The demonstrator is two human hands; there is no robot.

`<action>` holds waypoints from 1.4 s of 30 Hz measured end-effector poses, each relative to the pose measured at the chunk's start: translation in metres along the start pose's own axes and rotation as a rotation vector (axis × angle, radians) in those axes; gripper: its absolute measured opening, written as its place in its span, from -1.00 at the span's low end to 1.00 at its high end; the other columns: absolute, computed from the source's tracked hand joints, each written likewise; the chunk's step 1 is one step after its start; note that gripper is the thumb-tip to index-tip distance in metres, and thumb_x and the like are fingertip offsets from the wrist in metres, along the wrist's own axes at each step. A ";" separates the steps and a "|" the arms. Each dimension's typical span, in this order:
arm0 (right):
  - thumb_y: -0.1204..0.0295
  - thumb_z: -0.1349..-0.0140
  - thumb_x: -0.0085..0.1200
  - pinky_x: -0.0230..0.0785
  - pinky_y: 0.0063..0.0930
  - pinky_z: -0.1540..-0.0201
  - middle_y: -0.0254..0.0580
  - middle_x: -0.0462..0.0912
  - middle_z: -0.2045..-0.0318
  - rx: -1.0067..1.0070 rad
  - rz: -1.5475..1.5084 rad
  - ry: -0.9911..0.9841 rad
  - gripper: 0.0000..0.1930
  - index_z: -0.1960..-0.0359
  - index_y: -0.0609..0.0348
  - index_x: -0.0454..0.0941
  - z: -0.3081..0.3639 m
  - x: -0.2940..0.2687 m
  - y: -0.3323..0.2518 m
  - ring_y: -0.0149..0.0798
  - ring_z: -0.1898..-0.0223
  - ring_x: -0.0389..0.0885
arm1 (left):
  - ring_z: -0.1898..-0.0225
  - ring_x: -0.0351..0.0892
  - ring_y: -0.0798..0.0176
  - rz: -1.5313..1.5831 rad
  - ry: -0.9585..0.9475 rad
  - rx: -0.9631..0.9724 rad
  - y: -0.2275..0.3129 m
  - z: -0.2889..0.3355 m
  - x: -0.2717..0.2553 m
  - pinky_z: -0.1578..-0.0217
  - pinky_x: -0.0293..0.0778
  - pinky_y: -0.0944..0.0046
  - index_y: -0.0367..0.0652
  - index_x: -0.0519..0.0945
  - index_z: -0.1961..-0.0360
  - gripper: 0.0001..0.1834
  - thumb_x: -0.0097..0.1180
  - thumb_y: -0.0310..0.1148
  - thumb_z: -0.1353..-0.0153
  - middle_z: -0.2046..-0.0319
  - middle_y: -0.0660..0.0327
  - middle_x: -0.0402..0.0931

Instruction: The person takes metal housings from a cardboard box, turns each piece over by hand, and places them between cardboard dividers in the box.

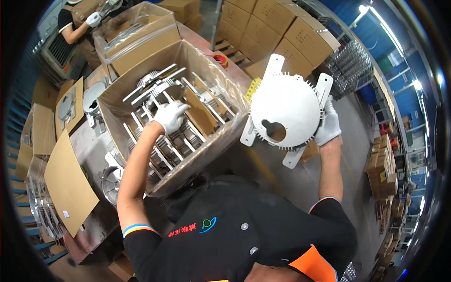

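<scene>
In my right hand (pixel 329 123), white-gloved, is a round silver metal casting (pixel 289 105). It is gripped by its right rim, tilted up with its flat face toward me. Short fins ring its edge, flat slotted legs stick out, and a dark hole shows low in the face. My left hand (pixel 170 117), gloved too, reaches into a plastic-lined carton (pixel 211 149) with rows of similar castings (pixel 162 91) standing on edge. Its fingers curl down among them beside a brown cardboard divider (pixel 201 113); what they close on is hidden.
On the table (pixel 96 152) left of the carton are loose castings (pixel 95 99) and a cardboard sheet (pixel 69 183). Another lined carton (pixel 141 44) stands behind, near a co-worker with a gloved hand (pixel 93 19). Stacked boxes (pixel 268 28) and a wire cage (pixel 350 66) stand beyond.
</scene>
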State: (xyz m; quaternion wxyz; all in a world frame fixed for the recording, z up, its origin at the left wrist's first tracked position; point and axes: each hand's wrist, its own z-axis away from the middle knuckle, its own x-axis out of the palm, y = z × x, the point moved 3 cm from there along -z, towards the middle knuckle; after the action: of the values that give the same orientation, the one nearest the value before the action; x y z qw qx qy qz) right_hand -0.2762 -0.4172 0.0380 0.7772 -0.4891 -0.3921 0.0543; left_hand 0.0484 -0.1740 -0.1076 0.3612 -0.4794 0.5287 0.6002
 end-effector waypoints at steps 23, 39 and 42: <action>0.15 -0.32 -0.36 0.35 -0.41 0.05 -0.18 0.47 0.08 0.058 0.044 0.165 -0.57 -0.05 0.16 0.32 0.035 -0.025 0.016 -0.27 0.11 0.47 | 0.37 0.48 0.46 1.907 0.081 -0.499 0.207 -0.027 -0.015 0.36 0.41 0.49 -0.30 0.47 0.12 -0.62 -0.14 -0.19 -0.26 0.32 0.24 0.51; 0.15 -0.29 -0.28 0.32 -0.32 -0.01 -0.22 0.42 0.00 0.017 -0.015 0.112 -0.57 -0.09 0.10 0.28 0.040 -0.019 0.006 -0.22 0.04 0.44 | 0.38 0.48 0.47 2.101 0.084 -0.451 0.213 -0.028 -0.023 0.39 0.41 0.50 -0.27 0.47 0.14 -0.66 -0.09 -0.21 -0.24 0.35 0.26 0.51; 0.10 -0.27 -0.27 0.27 -0.29 -0.05 -0.24 0.42 0.00 0.053 -0.151 0.078 -0.55 -0.10 0.05 0.28 0.046 -0.008 0.009 -0.21 0.02 0.41 | 0.36 0.48 0.46 2.017 0.071 -0.389 0.204 -0.030 -0.025 0.37 0.42 0.48 -0.26 0.47 0.13 -0.68 -0.08 -0.23 -0.23 0.34 0.27 0.51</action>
State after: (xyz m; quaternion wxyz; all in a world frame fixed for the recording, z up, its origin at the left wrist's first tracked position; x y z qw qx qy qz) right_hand -0.3094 -0.3836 0.0366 0.8064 -0.4393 -0.3957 -0.0134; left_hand -0.1310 -0.2383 -0.0237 -0.4109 0.1203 0.5893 0.6852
